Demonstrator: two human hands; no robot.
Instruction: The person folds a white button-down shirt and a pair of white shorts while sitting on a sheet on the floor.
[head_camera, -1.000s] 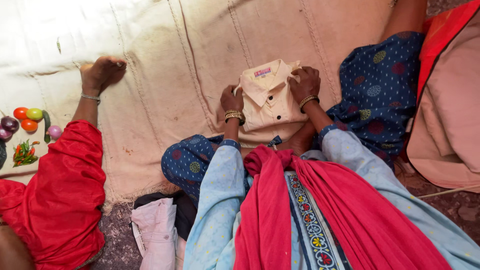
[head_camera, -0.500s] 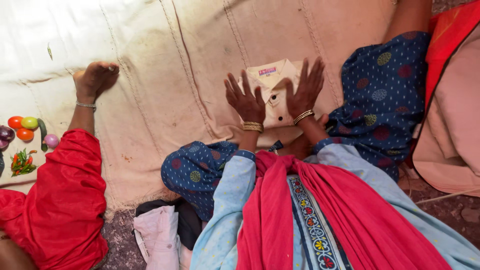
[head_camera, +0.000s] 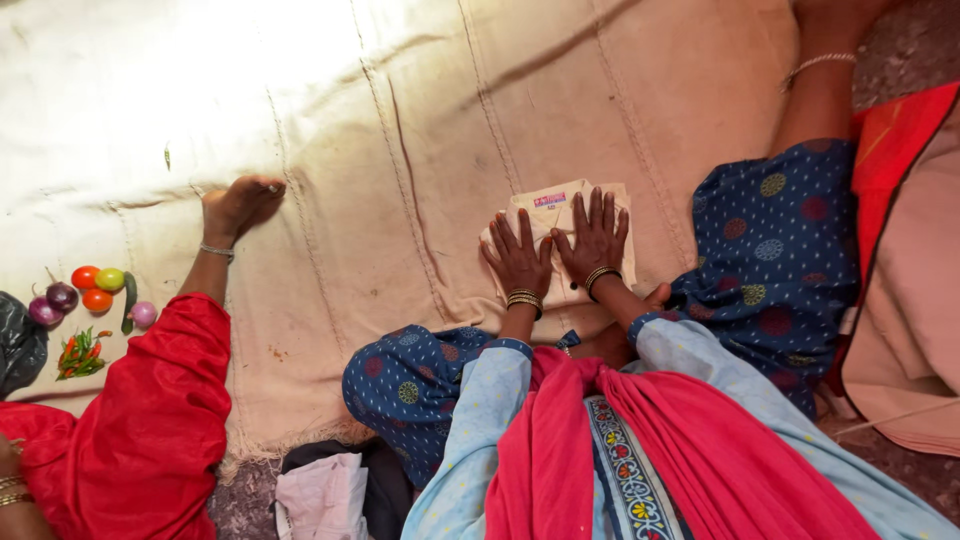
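Shirt (head_camera: 563, 215), cream-coloured and folded into a compact rectangle, lay on the pale floor cloth (head_camera: 400, 130) directly under and just ahead of both hands. Collar end with a small label pointed away from the person; long axis ran roughly away from the body, tilted slightly. Near edge of the fold was hidden beneath the wrists.

Left hand (head_camera: 518, 262) rested flat on the near-left part of the shirt, fingers spread and extended, palm down, gripping nothing. Right hand (head_camera: 596, 240) lay likewise flat and spread, just beside the left, covering the middle of the fold and reaching a little farther toward the collar. Thumbs nearly touched. Both hands pressed down, open; neither was clearly nearer, as both already lay on the fabric. Forearms in light blue sleeves (head_camera: 690, 350) converged from the body, bangles (head_camera: 523, 299) at each wrist.

Either side of the hands: knees in dark blue patterned cloth (head_camera: 780, 240). Nearer the body, a red scarf (head_camera: 690, 470) hung down the front.

Well to the left of the hands, another person's bare foot (head_camera: 240, 205) with an anklet rested on the cloth, leg in red fabric (head_camera: 150, 420). Farther left still, small vegetables (head_camera: 95, 290) lay in a cluster.
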